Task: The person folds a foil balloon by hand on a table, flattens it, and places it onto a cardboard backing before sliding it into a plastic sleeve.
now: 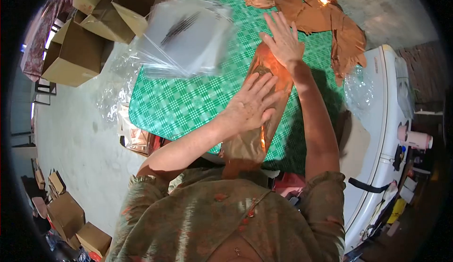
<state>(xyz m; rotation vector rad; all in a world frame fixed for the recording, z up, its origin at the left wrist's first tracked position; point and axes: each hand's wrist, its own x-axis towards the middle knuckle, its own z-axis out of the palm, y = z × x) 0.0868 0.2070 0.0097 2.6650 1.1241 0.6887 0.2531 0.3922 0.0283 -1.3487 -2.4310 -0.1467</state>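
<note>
A long, flat piece of shiny copper-coloured foil [276, 116], which looks like a deflated foil balloon, runs over the table from near my body to the far side. My left hand [250, 104] lies across its middle, palm down with the fingers spread. Farther along, my right hand [283, 42] is at the foil's far end, fingers stretched out and apart. Neither hand grips anything. Left of the foil lies a stack of clear plastic sleeves [188, 40], partly smeared by glare. More crumpled copper foil pieces [302, 7] are heaped at the table's far right edge.
A green checked cloth [188, 106] covers the table. Open cardboard boxes [75, 49] stand at the far left, with clear plastic wrap [115, 87] beside the table. On the right is a white appliance-like surface [373, 116] with a pink bottle [415, 137]. Smaller boxes [66, 215] sit lower left.
</note>
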